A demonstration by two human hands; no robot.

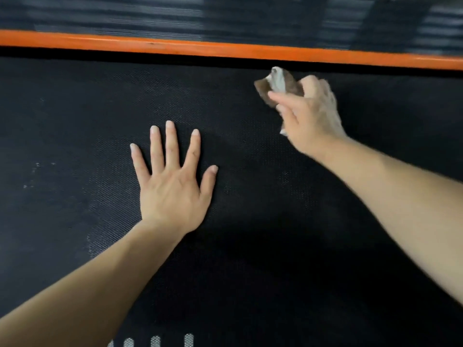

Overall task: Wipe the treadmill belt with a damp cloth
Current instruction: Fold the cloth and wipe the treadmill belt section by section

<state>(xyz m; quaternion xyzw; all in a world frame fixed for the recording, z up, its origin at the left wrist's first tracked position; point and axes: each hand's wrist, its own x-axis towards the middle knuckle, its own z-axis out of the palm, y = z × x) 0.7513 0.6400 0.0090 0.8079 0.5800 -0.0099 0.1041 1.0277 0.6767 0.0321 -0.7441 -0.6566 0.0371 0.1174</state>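
Observation:
The black textured treadmill belt (75, 116) fills most of the head view. My left hand (172, 181) lies flat on the belt near the middle, fingers straight and spread. My right hand (310, 113) grips a bunched brown and white cloth (275, 82) near the belt's far edge, to the upper right of the left hand. The cloth sticks out past my fingers toward the orange strip, and part of it is hidden under the hand. The right hand and cloth look blurred.
An orange strip (175, 47) runs along the belt's far side, with a dark ribbed side rail (125, 16) beyond it. White markings (155, 341) show at the belt's near edge. A few pale specks (35, 166) dot the belt at the left.

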